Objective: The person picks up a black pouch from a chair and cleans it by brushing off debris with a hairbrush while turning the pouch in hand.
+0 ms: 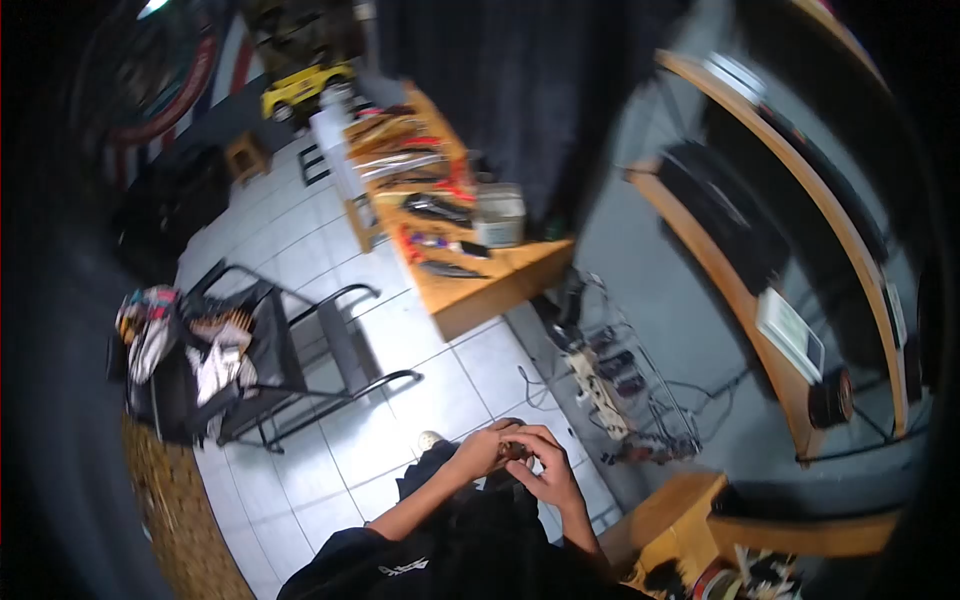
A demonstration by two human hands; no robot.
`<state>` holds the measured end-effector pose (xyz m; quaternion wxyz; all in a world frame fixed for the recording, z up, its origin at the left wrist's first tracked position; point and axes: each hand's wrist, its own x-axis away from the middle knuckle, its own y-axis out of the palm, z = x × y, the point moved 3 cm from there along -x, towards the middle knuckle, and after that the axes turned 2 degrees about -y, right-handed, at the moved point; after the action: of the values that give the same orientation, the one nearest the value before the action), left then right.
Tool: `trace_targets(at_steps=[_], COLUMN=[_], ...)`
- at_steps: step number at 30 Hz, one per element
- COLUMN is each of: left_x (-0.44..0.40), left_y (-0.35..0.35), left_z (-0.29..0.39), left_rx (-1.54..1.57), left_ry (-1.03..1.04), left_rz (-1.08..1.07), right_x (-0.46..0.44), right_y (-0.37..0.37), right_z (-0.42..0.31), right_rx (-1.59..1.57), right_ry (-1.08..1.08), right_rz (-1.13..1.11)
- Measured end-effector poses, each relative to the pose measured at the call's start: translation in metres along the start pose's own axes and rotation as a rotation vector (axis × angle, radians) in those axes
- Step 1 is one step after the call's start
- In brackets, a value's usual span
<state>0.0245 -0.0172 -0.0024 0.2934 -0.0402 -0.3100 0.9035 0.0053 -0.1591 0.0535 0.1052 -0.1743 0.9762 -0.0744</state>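
Both hands meet in front of the body at the lower middle of the view, above the tiled floor. My left hand has its fingers curled round a small dark brownish object. From the other side, my right hand closes on the same object, its thumb and fingers pressed against it. The fingers cover most of the object, and it is too small to name.
A wooden workbench with tools and a clear container stands ahead. On the left is a black chair near clothes. Cables and a wire rack lie right of the bench; wooden shelves line the right wall.
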Motion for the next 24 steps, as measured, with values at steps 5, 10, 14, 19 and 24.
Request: trace_targets(at_steps=[5,10,14,19,24], left_x=[0.092,0.232,0.343,0.487,0.602], left_y=[-0.062,-0.102,-0.128,-0.152,-0.174], left_z=[-0.042,-0.063,-0.089,-0.115,-0.128], left_rx=[-0.056,0.011,0.018,-0.198,-0.067], left_ry=[-0.006,-0.021,-0.039,-0.201,-0.391], left_rz=[0.549,0.717,0.648,0.859,1.118], right_x=[-0.025,-0.024,-0.03,-0.028,-0.02], right_y=[0.099,0.241,0.367,0.514,0.632], right_z=[0.05,0.031,0.025,-0.039,-0.08], right_rx=[-0.266,-0.646,-0.896,-0.644,-0.309], right_ry=[0.524,0.822,0.876,0.819,0.632], right_rz=[-0.038,-0.342,-0.389,-0.635,-0.79])
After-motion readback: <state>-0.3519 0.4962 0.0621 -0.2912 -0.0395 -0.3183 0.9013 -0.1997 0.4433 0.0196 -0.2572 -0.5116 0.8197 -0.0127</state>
